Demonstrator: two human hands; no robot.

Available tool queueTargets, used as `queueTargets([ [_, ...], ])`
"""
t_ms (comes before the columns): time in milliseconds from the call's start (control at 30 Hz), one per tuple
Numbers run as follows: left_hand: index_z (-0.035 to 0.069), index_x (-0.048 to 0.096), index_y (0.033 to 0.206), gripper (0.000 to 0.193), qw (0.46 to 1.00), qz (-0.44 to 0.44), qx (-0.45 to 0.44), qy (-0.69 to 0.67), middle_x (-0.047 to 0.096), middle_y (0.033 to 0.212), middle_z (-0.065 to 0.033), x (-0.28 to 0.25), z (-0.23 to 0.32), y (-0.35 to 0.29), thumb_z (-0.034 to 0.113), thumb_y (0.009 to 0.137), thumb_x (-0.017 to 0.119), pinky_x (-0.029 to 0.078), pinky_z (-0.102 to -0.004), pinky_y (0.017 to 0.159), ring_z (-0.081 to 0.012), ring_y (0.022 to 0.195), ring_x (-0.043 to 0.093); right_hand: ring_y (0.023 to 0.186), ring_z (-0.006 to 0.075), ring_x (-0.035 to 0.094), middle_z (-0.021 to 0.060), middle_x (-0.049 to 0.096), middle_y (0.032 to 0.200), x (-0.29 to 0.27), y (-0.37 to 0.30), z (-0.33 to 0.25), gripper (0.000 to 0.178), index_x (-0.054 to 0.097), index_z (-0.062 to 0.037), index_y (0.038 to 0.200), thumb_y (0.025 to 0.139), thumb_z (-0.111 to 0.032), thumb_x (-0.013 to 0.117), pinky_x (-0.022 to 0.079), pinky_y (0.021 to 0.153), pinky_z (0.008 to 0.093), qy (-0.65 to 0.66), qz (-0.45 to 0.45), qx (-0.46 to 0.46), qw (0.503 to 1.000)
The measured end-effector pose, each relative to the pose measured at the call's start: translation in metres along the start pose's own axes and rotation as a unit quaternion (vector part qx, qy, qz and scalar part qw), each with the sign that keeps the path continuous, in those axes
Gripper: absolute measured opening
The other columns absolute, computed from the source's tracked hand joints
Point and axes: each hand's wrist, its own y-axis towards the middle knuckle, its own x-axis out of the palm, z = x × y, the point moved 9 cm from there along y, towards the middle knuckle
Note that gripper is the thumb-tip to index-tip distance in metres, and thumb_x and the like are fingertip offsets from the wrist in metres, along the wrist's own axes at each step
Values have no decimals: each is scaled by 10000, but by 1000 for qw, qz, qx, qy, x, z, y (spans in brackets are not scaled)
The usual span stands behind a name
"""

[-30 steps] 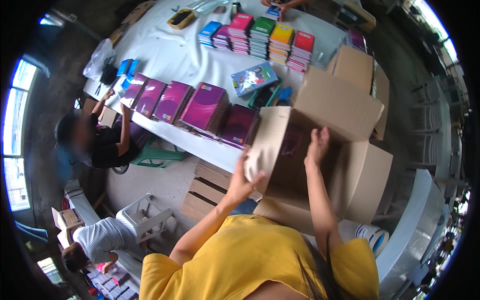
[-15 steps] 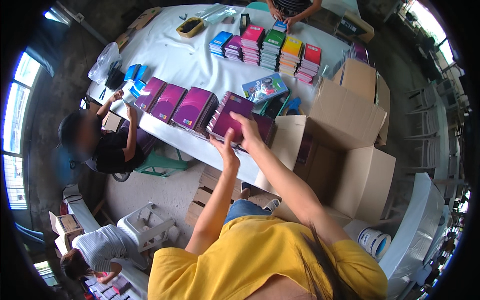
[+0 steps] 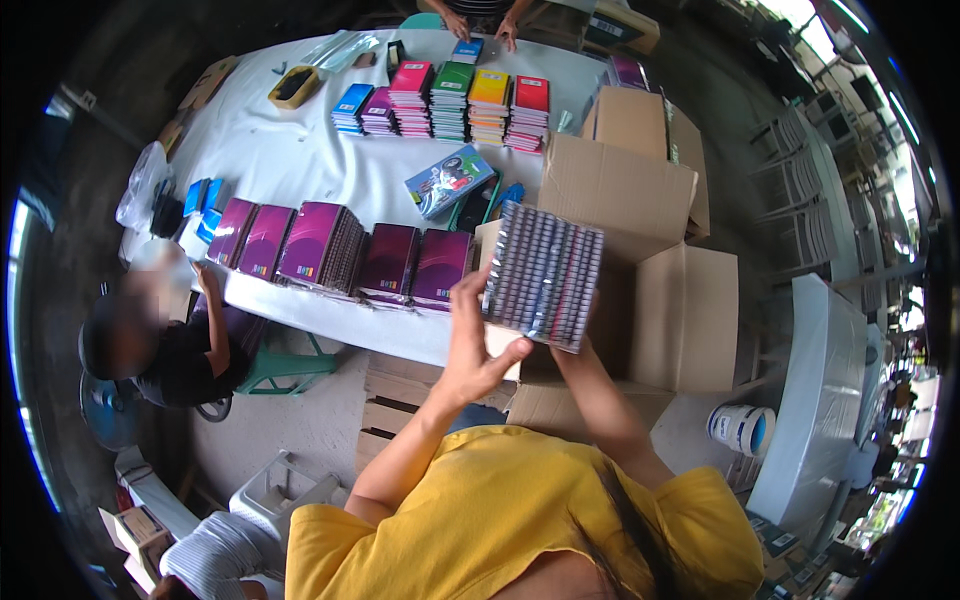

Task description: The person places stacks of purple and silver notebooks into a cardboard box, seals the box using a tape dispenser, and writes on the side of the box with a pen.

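Observation:
A wrapped stack of spiral notebooks (image 3: 545, 275) is lifted near the open carton, its rows of wire coils facing up toward me. My left hand (image 3: 476, 345) grips the stack's left side, its thumb stretched along the lower edge. Beneath the stack's lower right part is my right hand (image 3: 572, 352), with its fingers mostly hidden. To the left, stacks of purple spiral notebooks (image 3: 318, 243) stand in a row along the table's near edge. The open cardboard carton (image 3: 690, 320) lies to the right of the stack.
Piles of small coloured notebooks (image 3: 455, 95) stand farther back on the white-covered table (image 3: 290, 150), near a blue picture-printed pack (image 3: 448, 181). A seated person (image 3: 180, 340) works at the left; another person's hands (image 3: 490, 28) are at the far edge. A white bucket (image 3: 740, 430) stands on the right.
My hands have moved right from the row's end to beside the carton. A notebook stack with its coils up is now in them. The view has swung to the right.

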Motion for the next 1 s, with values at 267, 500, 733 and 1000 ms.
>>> queueTargets([
  [267,114,11,1548,1155,927,-150,-190,288,8,1571,-275,99,-72,-50,431,744,776,212,-709,1045,-514,1433,53,1015,321,651,172,648,1147,-104,-100,-166,540,562,18,1227,790,-278,672,520,929,487,-93,129,62,985],
  [500,99,0,1547,1182,913,-180,-199,308,-3,1587,-239,109,-84,-54,201,697,816,252,-636,1089,-477,1446,92,1093,284,611,142,622,1193,-230,-21,-136,608,548,-28,1261,810,-396,727,484,939,466,-346,261,170,885],
  [733,89,9,1544,1191,925,-198,-186,266,-16,1565,-286,114,-92,-47,112,664,812,281,-566,1115,-505,1427,112,1305,380,449,156,474,1421,-288,-10,-103,835,408,-167,1440,802,-648,649,363,962,648,-414,339,227,813],
  [1000,105,106,1544,1075,931,-185,-178,259,12,1553,-313,109,-85,-48,15,671,727,241,-514,1152,-523,1416,118,1237,340,524,129,556,1343,-254,-15,-95,831,419,-139,1426,794,-601,698,390,920,636,-494,356,232,758],
])
